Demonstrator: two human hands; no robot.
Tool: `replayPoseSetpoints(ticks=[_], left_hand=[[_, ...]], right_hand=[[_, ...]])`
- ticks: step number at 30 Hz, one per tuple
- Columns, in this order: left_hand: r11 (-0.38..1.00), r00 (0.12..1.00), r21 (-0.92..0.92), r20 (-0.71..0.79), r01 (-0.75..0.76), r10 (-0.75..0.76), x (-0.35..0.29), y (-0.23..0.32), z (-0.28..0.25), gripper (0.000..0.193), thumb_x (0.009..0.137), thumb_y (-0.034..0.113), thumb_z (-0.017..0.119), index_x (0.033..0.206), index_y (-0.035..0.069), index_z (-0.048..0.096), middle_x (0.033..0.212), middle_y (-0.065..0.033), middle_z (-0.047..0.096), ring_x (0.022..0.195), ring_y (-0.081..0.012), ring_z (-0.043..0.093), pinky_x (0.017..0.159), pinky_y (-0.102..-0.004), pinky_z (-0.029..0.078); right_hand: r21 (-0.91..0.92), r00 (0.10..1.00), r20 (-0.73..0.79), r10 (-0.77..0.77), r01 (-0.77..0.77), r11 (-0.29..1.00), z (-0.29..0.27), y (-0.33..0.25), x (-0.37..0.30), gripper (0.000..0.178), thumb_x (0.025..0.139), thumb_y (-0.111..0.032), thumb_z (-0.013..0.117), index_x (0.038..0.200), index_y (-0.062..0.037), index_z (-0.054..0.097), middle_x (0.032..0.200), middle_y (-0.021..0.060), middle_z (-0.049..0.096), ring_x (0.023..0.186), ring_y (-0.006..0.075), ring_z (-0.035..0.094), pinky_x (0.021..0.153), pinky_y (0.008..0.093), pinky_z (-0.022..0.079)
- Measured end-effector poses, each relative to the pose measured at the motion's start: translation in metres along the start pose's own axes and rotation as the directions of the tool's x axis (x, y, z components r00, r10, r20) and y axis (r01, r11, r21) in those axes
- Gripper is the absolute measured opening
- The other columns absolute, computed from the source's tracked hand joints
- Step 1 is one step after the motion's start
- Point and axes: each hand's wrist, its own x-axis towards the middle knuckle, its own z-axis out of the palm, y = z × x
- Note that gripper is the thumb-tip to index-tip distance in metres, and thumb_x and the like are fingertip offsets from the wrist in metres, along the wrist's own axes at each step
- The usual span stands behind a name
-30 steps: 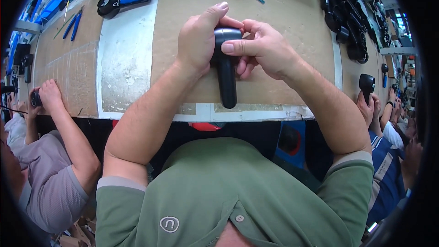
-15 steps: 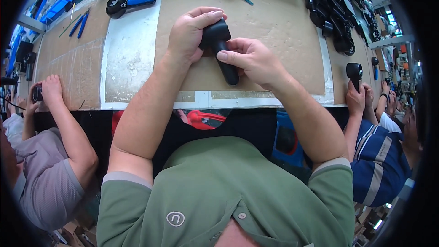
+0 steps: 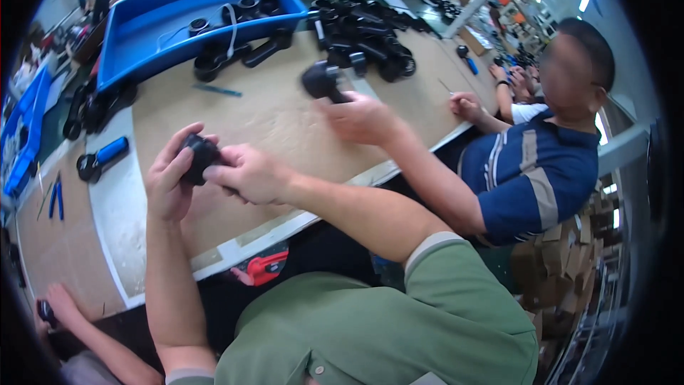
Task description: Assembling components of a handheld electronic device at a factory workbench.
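Cupping a black device (image 3: 199, 159) above the surface (image 3: 278, 128), between near and far edges, the left hand (image 3: 168, 180) has its grip half closed around it; the right hand (image 3: 255, 174) pinches it, grip narrowed. Likely light, stiff, slick: best held by both sides.

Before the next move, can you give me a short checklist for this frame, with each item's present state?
1. Left hand has hold of the black device: ok, fingers and thumb are around it.
2. Right hand is on the same device: ok.
3. Whole device can be inspected: cannot tell, since fingers cover part of it and detail is soft.
4. No one else reaching over the table: not ok, a co-worker's hand holds a second black device over it.
5. Thin teal tool lies apart from both hands: ok.
6. Blue-handled pliers lie apart from both hands: ok.
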Motion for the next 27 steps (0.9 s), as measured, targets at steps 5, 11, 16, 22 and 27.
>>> replayPoseSetpoints(ticks=[5, 11, 16, 22, 27], left_hand=[[0.999, 0.994, 0.015, -0.097, -0.048, 0.049, 0.001, 0.001, 0.015, 0.048, 0.112, 0.037, 0.057, 0.141, 0.0, 0.067, 0.123, -0.0213, 0.073, 0.107, -0.026, 0.071, 0.093, -0.0305, 0.058], [0.916, 0.968, 0.397, -0.247, 0.054, 0.051, -0.001, -0.013, 0.006, 0.056, 0.112, 0.054, 0.057, 0.114, 0.001, 0.076, 0.101, -0.0125, 0.072, 0.087, -0.0182, 0.068, 0.079, -0.025, 0.056], [0.884, 0.945, 0.461, -0.316, 0.072, 0.088, -0.002, -0.013, 0.008, 0.062, 0.111, 0.06, 0.056, 0.101, 0.002, 0.077, 0.088, -0.0087, 0.07, 0.076, -0.0145, 0.064, 0.073, -0.0234, 0.052], [0.929, 0.905, 0.368, -0.404, 0.029, 0.131, 0.0, -0.009, 0.01, 0.062, 0.111, 0.06, 0.056, 0.1, 0.002, 0.076, 0.084, -0.008, 0.069, 0.071, -0.0138, 0.063, 0.072, -0.0229, 0.052], [0.955, 0.916, 0.296, -0.39, 0.026, 0.097, -0.01, -0.012, -0.006, 0.054, 0.111, 0.053, 0.06, 0.105, 0.002, 0.077, 0.092, -0.0089, 0.071, 0.079, -0.0154, 0.066, 0.078, -0.0255, 0.053]], right_hand=[[-0.478, 0.918, -0.01, -0.396, 0.344, 0.808, -0.009, 0.008, 0.004, 0.029, 0.101, -0.028, 0.072, 0.102, 0.0003, 0.069, 0.083, 0.0121, 0.073, 0.065, 0.0232, 0.065, 0.064, 0.034, 0.056], [-0.826, 0.95, 0.093, -0.298, 0.241, 0.509, -0.007, 0.003, -0.001, 0.042, 0.098, -0.037, 0.076, 0.103, 0.0045, 0.07, 0.092, 0.0209, 0.077, 0.078, 0.0361, 0.071, 0.078, 0.0425, 0.059], [-0.857, 0.957, 0.124, -0.262, 0.236, 0.458, -0.004, 0.001, 0.005, 0.047, 0.097, -0.041, 0.077, 0.103, 0.0044, 0.07, 0.094, 0.0236, 0.077, 0.081, 0.0404, 0.073, 0.08, 0.0447, 0.06], [-0.907, 0.885, 0.128, -0.448, 0.287, 0.309, -0.011, 0.018, 0.007, 0.048, 0.095, -0.044, 0.079, 0.104, 0.0024, 0.071, 0.091, 0.0212, 0.077, 0.082, 0.041, 0.074, 0.078, 0.0459, 0.06], [-0.914, 0.795, 0.134, -0.592, 0.33, 0.237, -0.01, 0.028, 0.001, 0.043, 0.094, -0.044, 0.08, 0.101, -0.0023, 0.072, 0.089, 0.0166, 0.077, 0.076, 0.0397, 0.072, 0.073, 0.046, 0.059]])
